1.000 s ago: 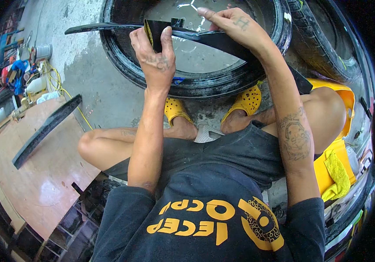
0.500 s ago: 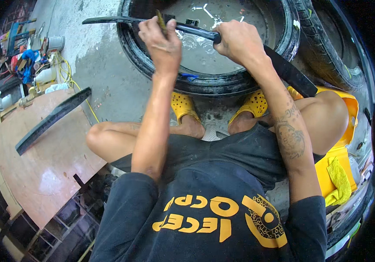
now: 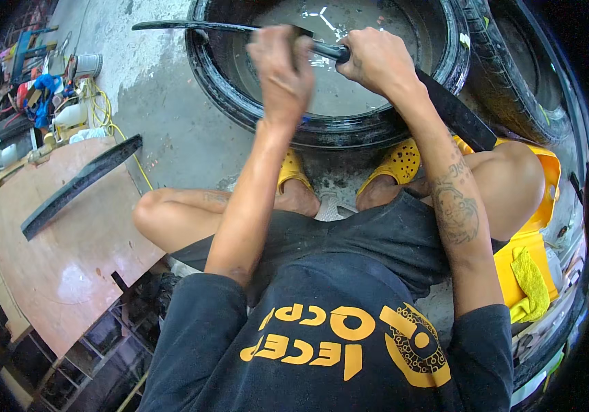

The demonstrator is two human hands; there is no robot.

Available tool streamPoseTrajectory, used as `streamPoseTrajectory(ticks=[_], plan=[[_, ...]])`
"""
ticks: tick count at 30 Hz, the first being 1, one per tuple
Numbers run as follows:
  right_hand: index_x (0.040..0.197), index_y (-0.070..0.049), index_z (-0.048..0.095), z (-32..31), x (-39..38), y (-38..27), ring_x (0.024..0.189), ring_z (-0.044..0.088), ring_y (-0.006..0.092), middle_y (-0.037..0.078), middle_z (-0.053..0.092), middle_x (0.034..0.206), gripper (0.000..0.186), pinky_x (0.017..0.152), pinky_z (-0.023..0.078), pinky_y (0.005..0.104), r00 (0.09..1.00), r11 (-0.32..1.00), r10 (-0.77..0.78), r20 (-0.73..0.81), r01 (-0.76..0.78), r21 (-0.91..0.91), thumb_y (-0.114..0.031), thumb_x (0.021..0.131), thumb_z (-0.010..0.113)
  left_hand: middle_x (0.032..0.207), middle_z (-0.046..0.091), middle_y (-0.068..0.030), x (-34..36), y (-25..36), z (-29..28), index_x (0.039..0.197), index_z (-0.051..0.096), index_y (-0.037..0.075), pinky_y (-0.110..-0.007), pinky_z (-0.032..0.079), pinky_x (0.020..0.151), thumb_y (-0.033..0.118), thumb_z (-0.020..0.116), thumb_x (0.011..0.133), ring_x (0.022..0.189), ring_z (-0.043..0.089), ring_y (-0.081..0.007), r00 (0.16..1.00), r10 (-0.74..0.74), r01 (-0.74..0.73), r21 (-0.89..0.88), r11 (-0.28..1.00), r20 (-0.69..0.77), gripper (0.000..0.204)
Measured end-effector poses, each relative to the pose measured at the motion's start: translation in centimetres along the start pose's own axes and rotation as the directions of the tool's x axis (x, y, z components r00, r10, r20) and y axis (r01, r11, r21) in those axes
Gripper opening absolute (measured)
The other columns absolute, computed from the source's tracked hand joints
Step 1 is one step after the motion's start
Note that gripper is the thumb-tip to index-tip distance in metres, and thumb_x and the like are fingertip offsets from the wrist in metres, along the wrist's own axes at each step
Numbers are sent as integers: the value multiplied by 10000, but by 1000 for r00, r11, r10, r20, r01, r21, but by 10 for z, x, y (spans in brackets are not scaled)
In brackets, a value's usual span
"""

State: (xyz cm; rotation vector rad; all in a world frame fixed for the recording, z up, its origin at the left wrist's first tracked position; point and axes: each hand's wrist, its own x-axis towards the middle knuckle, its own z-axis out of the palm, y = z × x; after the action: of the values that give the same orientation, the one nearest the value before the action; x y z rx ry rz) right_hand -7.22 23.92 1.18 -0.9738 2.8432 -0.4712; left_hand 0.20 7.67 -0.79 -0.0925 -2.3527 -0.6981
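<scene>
My right hand (image 3: 375,60) is closed around the middle of a long black plastic-looking strip (image 3: 456,110). Held over a black tyre-like basin (image 3: 349,134) of water, the strip reaches left past the basin's rim, and its broad dark end slants down beside my right forearm. My left hand (image 3: 282,72), smeared by motion, is at the strip's left part. It grips a thin scrubbing pad, of which only a dark edge (image 3: 301,31) shows. Another black strip (image 3: 82,185) lies on a plywood board (image 3: 54,268) at the left.
A second tyre (image 3: 507,75) leans at the right of the basin. Yellow plastic containers (image 3: 548,182) stand by my right knee, with a yellow cloth (image 3: 529,285) draped over one. Bottles, a blue cloth (image 3: 46,89) and a yellow cord (image 3: 106,113) crowd the far left.
My left hand has slid right along the strip, toward my right hand. My right hand and the strip have hardly moved.
</scene>
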Motion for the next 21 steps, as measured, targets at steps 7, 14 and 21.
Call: streamPoseTrajectory(ticks=[7,14,21], plan=[[858,-47,758,2,-6,5,805,723,392,222,725,839,216,763,587,470,999,999,20,-27,-19,47,-226,741,726,1033,553,-221,-7,9,5,1084,579,-45,-474,399,859,273,633,977,967,513,-372,999,39,-38,-20,999,33,340],[1089,-130,778,-20,-12,6,848,714,368,185,731,851,352,805,571,447,991,997,48,121,-54,49,-292,778,747,1058,532,-225,30,-83,-45,1084,577,-76,-500,447,835,312,724,940,903,545,-387,959,-156,182,93,979,-238,439],[1051,-120,783,-17,-29,12,861,713,369,175,737,874,344,803,570,452,996,998,57,64,-57,-5,-358,804,752,1050,575,-246,14,-58,-23,1111,597,-50,-532,436,883,354,742,920,1006,548,-433,983,-74,90,94,992,-167,470]])
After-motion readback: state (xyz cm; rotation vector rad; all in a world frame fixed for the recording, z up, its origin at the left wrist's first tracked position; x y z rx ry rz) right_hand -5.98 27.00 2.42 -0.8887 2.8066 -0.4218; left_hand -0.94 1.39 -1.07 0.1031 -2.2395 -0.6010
